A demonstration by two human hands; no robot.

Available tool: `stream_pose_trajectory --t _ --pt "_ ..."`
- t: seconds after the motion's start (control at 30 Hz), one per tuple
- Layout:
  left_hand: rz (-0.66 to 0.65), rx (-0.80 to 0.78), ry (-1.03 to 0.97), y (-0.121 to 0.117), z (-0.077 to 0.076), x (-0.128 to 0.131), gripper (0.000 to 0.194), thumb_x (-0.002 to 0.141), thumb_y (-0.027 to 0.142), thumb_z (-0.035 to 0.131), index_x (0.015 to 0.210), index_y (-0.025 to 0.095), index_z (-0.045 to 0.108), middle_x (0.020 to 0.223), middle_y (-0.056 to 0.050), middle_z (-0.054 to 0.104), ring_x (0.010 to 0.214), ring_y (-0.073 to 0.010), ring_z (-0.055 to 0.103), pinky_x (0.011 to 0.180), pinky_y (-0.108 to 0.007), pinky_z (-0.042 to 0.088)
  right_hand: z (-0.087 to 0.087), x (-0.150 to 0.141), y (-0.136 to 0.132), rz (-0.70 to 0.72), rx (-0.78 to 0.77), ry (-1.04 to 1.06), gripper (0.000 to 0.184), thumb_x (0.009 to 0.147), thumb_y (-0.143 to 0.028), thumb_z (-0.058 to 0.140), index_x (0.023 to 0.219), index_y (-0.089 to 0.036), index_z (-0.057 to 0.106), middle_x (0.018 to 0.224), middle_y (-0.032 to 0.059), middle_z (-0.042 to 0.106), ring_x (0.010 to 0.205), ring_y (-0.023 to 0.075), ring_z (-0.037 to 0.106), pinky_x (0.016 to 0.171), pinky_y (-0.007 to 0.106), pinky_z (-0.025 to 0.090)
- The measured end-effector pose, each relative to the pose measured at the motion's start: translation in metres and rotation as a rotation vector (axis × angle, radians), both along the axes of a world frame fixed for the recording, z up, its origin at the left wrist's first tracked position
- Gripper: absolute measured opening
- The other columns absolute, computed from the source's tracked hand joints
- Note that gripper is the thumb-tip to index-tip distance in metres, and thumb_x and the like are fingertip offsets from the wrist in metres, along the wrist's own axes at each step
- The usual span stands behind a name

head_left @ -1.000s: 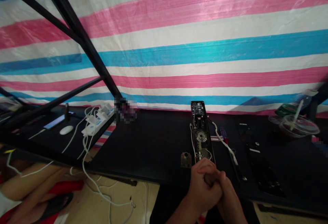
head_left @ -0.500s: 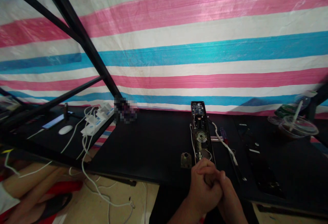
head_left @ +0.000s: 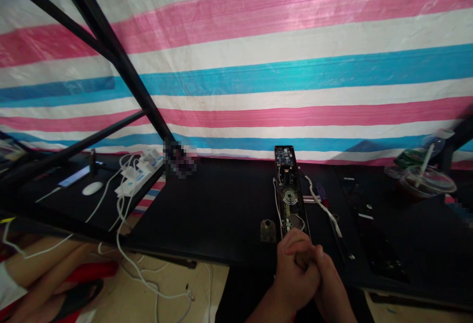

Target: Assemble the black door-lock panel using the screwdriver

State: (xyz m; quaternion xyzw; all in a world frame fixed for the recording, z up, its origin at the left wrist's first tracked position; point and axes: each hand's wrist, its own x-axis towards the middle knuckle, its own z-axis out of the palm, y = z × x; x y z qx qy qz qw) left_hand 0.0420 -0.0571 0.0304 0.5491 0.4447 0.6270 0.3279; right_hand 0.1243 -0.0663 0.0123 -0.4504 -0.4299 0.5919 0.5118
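Note:
My left hand [head_left: 297, 276] and my right hand [head_left: 328, 271] are clasped together, fingers folded over each other, at the table's near edge. No object shows between them, though the inside of the clasp is hidden. Just beyond them lies a long, narrow black housing [head_left: 290, 209], its near end covered by my hands. It lies open, with a circuit board [head_left: 284, 157] at the far end, a round metal part [head_left: 289, 196] midway and thin white wires. To its left sits a small metal block [head_left: 268, 230] with a round boss. A screwdriver [head_left: 322, 193] and a white-sleeved cable [head_left: 324, 208] lie on its right.
A dark, glossy panel [head_left: 384, 249] lies further right on the black table [head_left: 207, 205]. Behind it stands a plastic drink cup [head_left: 424, 185] with a straw. On the left are a power strip [head_left: 136, 177] with trailing cords, a white mouse [head_left: 92, 188] and another person's legs [head_left: 44, 274].
My clasped hands and the parts on the table stay as they were. The view has shifted very slightly.

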Motion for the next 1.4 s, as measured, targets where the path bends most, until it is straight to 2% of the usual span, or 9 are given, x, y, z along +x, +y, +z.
stream_pose_trajectory --t 0.2,0.37,0.47,0.6,0.73,0.87,0.97,1.17,1.4 --pt "-0.015 0.037 0.006 0.001 0.001 -0.001 0.02 0.07 0.012 0.057 0.057 0.019 0.043 0.065 0.0 0.048 0.065 -0.0148 0.05 0.058 -0.026 0.038 -0.004 -0.002 -0.002 -0.036 -0.01 -0.024 0.062 0.085 -0.076 0.055 0.07 -0.02 0.076 0.077 0.0088 0.073 0.08 0.027 0.067 0.082 0.04 0.056" --pt "-0.006 -0.051 -0.027 -0.002 -0.002 0.001 0.012 0.071 0.014 0.057 0.066 0.019 0.047 0.073 -0.001 0.053 0.066 -0.0144 0.05 0.06 -0.027 0.04 0.001 0.0 -0.001 0.007 -0.004 -0.029 0.061 0.087 -0.074 0.055 0.071 -0.019 0.076 0.078 0.0083 0.073 0.08 0.0264 0.067 0.077 0.037 0.056" --pt "-0.002 -0.061 -0.024 -0.003 -0.002 0.003 0.01 0.074 0.015 0.055 0.069 0.02 0.048 0.071 -0.001 0.051 0.067 -0.0145 0.049 0.061 -0.027 0.04 0.0 0.001 -0.001 -0.019 -0.004 -0.017 0.059 0.085 -0.073 0.058 0.069 -0.019 0.076 0.075 0.0082 0.072 0.077 0.0254 0.066 0.075 0.036 0.055" --pt "0.015 0.015 0.014 -0.003 -0.002 0.003 0.021 0.074 0.016 0.055 0.061 0.02 0.038 0.069 -0.001 0.048 0.065 -0.0138 0.047 0.058 -0.026 0.037 -0.004 0.0 -0.004 -0.07 -0.013 -0.025 0.061 0.082 -0.075 0.06 0.063 -0.019 0.075 0.07 0.0078 0.071 0.072 0.025 0.065 0.072 0.036 0.055" --pt "0.024 0.039 0.028 -0.006 0.001 0.0 0.03 0.075 0.016 0.055 0.059 0.02 0.031 0.065 0.001 0.044 0.062 -0.013 0.044 0.055 -0.026 0.033 -0.001 0.001 -0.006 -0.028 0.003 -0.055 0.06 0.085 -0.073 0.058 0.065 -0.019 0.076 0.07 0.0073 0.071 0.073 0.0248 0.065 0.073 0.035 0.054" --pt "0.028 -0.008 -0.038 -0.008 0.002 0.002 0.02 0.079 0.018 0.055 0.066 0.021 0.04 0.071 0.0 0.047 0.065 -0.0133 0.045 0.057 -0.025 0.037 0.003 0.002 -0.005 0.02 0.007 -0.05 0.059 0.084 -0.073 0.06 0.069 -0.019 0.077 0.068 0.0061 0.068 0.069 0.0236 0.063 0.069 0.034 0.054" --pt "0.026 0.017 -0.035 -0.007 0.001 0.002 0.015 0.08 0.019 0.056 0.068 0.02 0.045 0.071 -0.001 0.05 0.067 -0.0143 0.048 0.06 -0.026 0.04 0.001 0.001 -0.004 -0.029 0.0 -0.039 0.057 0.083 -0.072 0.062 0.07 -0.019 0.076 0.071 0.0065 0.069 0.072 0.0237 0.063 0.07 0.034 0.054" --pt "0.033 0.098 0.054 -0.005 0.003 -0.004 0.025 0.08 0.022 0.055 0.061 0.02 0.04 0.067 -0.001 0.049 0.062 -0.0142 0.048 0.056 -0.027 0.037 -0.001 -0.002 -0.008 -0.011 0.038 -0.058 0.058 0.084 -0.073 0.059 0.068 -0.02 0.075 0.071 0.0075 0.07 0.073 0.0255 0.064 0.073 0.036 0.055" --pt "0.056 0.192 0.06 -0.011 -0.004 -0.009 0.035 0.092 0.036 0.05 0.062 0.02 0.039 0.063 -0.001 0.048 0.061 -0.0145 0.05 0.055 -0.026 0.039 0.007 -0.005 -0.016 0.067 0.09 -0.143 0.058 0.089 -0.072 0.053 0.071 -0.022 0.077 0.07 0.0059 0.067 0.072 0.0239 0.063 0.069 0.033 0.054"
